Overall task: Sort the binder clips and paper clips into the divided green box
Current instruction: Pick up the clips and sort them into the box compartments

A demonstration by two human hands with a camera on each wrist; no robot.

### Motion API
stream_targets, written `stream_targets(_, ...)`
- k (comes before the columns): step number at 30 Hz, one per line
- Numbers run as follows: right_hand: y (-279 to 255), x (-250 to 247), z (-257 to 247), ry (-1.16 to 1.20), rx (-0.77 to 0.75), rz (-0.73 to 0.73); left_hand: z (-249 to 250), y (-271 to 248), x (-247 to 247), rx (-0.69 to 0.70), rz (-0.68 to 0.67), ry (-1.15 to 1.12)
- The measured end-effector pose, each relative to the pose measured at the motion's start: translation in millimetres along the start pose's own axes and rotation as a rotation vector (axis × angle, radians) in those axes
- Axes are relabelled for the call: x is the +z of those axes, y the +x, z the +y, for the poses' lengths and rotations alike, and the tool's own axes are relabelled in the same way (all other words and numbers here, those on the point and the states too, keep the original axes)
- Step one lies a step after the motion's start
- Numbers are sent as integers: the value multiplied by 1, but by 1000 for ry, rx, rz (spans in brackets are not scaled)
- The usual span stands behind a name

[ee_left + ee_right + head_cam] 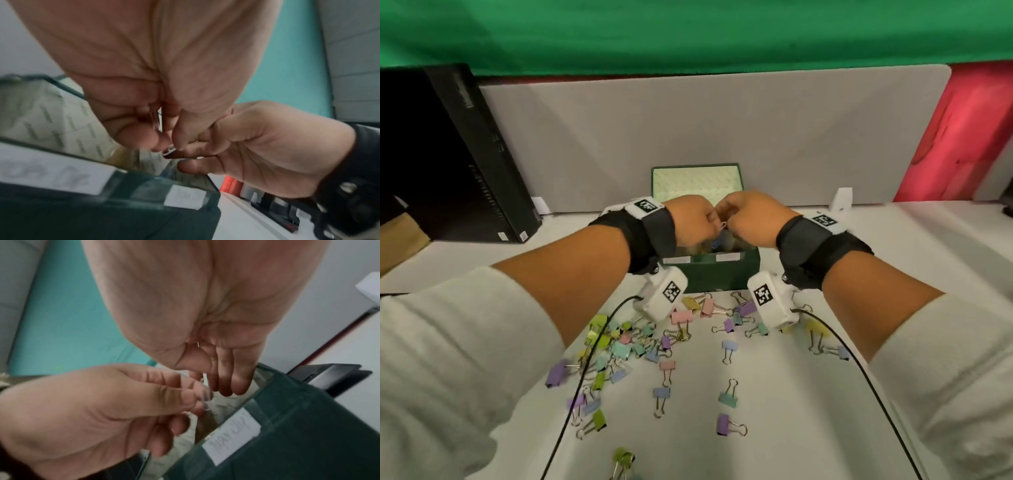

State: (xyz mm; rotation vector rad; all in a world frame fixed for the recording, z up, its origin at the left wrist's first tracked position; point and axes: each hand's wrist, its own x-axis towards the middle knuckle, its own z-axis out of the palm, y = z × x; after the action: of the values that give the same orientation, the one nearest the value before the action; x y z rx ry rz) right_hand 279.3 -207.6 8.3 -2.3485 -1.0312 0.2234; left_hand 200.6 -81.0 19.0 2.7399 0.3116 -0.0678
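Note:
Above the open green box [722, 275], my left hand [709, 222] and right hand [726, 223] meet with curled fingers. A small silver paper clip [723, 225] hangs between their fingertips, and both hands seem to pinch it. In the left wrist view, thin wire [153, 116] shows inside the left hand [164, 139], with the right hand [193, 155] touching it. The right wrist view shows the right hand [222, 386] over the box [308, 434]. Several pastel binder clips [619, 346] lie scattered on the white table in front of the box.
The box lid [697, 181] stands open against a grey partition [688, 130]. White labels [727, 257] mark the box's front rim. A black computer tower [482, 154] stands at the far left. Black wrist cables [585, 363] trail over the clips.

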Motion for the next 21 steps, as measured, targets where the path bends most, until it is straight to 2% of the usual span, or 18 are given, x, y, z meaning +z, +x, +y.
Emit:
stream_targets(3,-5,-3,6,102,28,23,12,7,7,-95,-53,-357)
stream_targets(5,-10,-3,7,111,17,51,17,7,7,-137,-64,-442)
stream_targets(7,-14,-1,7,111,8,70,16,5,4,-127,-83,-421)
stream_targets(10,-20,4,6,99,13,120,7,1,1,-41,-91,-298)
stream_targets(13,-24,10,4,133,23,181,6,-7,3,76,-70,-25)
stream_targets(19,-37,22,4,363,89,253,18,-13,11,135,-20,-65)
stream_targets(21,-40,23,6,331,73,242,15,-18,10,147,-7,-96)
